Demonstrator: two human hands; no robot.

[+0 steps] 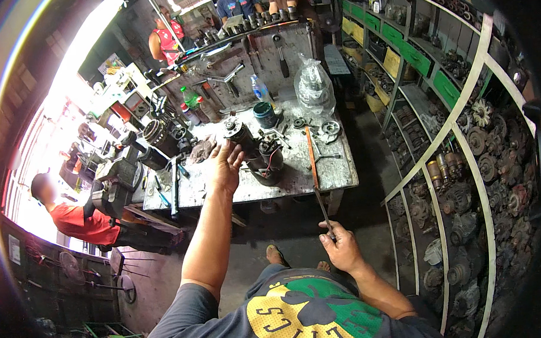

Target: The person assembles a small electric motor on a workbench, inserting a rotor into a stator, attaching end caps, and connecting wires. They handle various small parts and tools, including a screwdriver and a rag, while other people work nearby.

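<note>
My left hand reaches over the front of the worktable, fingers apart. It is beside a dark cylindrical motor part; whether the fingertips touch it I cannot tell. Just right of that hand stands a dark motor housing with a red wire on top. My right hand is closed around the near end of a long thin tool, orange in its far half and dark toward my grip. The tool slants over the table's front edge. By its far part lie a three-armed wrench and a round metal part.
Behind stand a dark teal tin, a clear bottle and a plastic-wrapped part. A bench vise is left, near a person in red. Shelves of used parts line the right. More people are beyond the table.
</note>
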